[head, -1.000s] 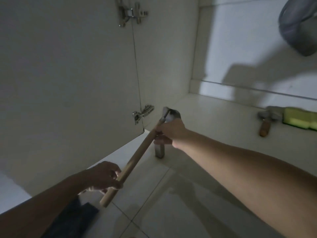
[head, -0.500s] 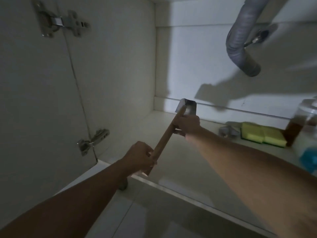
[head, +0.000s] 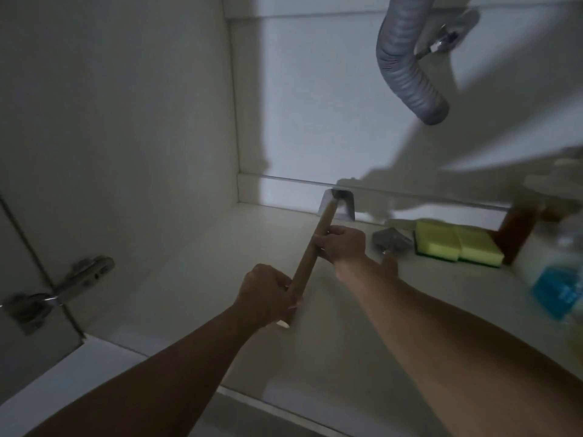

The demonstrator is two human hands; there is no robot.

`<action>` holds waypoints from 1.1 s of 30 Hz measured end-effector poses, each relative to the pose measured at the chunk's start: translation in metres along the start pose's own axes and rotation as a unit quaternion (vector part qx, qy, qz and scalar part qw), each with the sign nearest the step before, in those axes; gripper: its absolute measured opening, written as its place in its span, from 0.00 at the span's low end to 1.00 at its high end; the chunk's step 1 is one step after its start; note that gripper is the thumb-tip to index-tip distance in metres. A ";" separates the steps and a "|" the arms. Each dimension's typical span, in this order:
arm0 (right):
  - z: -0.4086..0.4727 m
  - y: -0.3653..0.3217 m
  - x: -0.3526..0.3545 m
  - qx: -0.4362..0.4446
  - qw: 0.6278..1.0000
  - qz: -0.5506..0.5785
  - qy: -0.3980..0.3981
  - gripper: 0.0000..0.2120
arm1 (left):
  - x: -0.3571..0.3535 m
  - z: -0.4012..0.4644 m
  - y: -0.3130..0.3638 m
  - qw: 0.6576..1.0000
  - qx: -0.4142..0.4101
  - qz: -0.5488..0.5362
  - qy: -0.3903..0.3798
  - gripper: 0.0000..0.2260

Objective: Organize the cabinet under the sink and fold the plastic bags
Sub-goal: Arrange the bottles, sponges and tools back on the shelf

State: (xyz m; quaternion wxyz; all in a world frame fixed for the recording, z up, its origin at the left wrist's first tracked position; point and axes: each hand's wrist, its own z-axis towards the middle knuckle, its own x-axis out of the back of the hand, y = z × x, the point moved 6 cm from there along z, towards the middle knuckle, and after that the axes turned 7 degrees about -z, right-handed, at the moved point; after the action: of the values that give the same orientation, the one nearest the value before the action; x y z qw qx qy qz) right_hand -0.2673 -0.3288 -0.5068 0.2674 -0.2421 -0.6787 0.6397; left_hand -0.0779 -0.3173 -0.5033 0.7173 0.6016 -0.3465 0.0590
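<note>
I hold a hammer with a wooden handle (head: 310, 252) and a metal head (head: 337, 204) inside the dim cabinet under the sink. My left hand (head: 265, 298) grips the lower end of the handle. My right hand (head: 342, 244) grips the handle higher up, below the head. The head points toward the back wall, just above the cabinet floor (head: 195, 279). No plastic bags are visible.
A second hammer head (head: 391, 238) lies on the floor beside a yellow-green sponge (head: 457, 247). A brown bottle (head: 520, 234) and a bottle with blue liquid (head: 558, 288) stand at the right. A grey corrugated drain hose (head: 407, 74) hangs above. The open door's hinge (head: 60, 291) is at the left.
Both hands carried the hammer from outside the cabinet deep into it, toward the back wall. My right hand slid from the head down onto the handle.
</note>
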 end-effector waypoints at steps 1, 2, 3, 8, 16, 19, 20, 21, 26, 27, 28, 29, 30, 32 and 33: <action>0.006 0.005 0.004 -0.006 1.000 0.002 0.008 0.13 | -0.003 0.001 0.002 1.000 -0.002 -0.002 0.003 0.09; 0.010 0.009 0.007 -0.010 1.000 0.003 0.014 0.14 | -0.006 0.002 0.004 1.000 -0.003 -0.006 0.007 0.08; 0.014 0.012 0.009 -0.013 1.000 0.004 0.018 0.14 | -0.008 0.002 0.005 1.000 -0.005 -0.011 0.012 0.07; 0.030 0.017 0.015 -0.009 1.000 0.003 0.004 0.14 | -0.018 0.002 0.007 0.997 0.003 -0.054 0.045 0.09; 0.043 0.023 0.021 0.006 1.000 0.018 0.005 0.15 | -0.028 -0.001 0.006 0.997 -0.009 -0.046 0.069 0.12; 0.047 0.026 0.022 0.010 0.999 -0.008 0.031 0.14 | -0.029 -0.003 0.006 0.993 0.000 -0.067 0.097 0.09; 0.049 0.026 0.021 0.015 0.999 -0.023 0.040 0.13 | -0.029 -0.004 0.006 0.992 0.005 -0.077 0.102 0.08; 0.052 0.028 0.021 0.022 0.998 -0.041 0.048 0.12 | -0.030 -0.004 0.006 0.991 0.010 -0.088 0.104 0.08; 0.046 0.025 0.024 0.061 0.990 -0.117 0.057 0.05 | -0.031 -0.006 0.007 0.989 0.009 -0.096 0.111 0.07; 0.039 0.020 0.026 0.065 0.988 -0.128 0.058 0.05 | -0.030 -0.008 0.007 0.990 0.006 -0.093 0.110 0.09; 0.033 0.016 0.029 0.063 0.986 -0.142 0.055 0.07 | -0.030 -0.010 0.007 0.991 0.003 -0.087 0.106 0.10; 0.028 0.012 0.032 0.061 0.985 -0.155 0.046 0.09 | -0.029 -0.012 0.007 0.992 -0.001 -0.080 0.102 0.12; 0.023 0.007 0.034 0.056 0.984 -0.168 0.033 0.10 | -0.028 -0.014 0.006 0.993 -0.003 -0.072 0.098 0.15; 0.013 -0.002 0.038 0.045 0.980 -0.196 0.000 0.09 | -0.025 -0.020 0.003 0.995 -0.003 -0.055 0.085 0.20; 0.009 -0.006 0.040 0.037 0.978 -0.207 -0.015 0.09 | -0.024 -0.025 0.001 0.996 -0.003 -0.053 0.076 0.22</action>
State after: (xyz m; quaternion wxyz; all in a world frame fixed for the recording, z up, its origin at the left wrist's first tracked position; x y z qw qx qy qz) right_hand -0.3028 -0.3091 -0.4990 0.3926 -0.0766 -0.6938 0.5989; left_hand -0.0861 -0.2858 -0.5168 0.7457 0.6105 -0.2591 0.0652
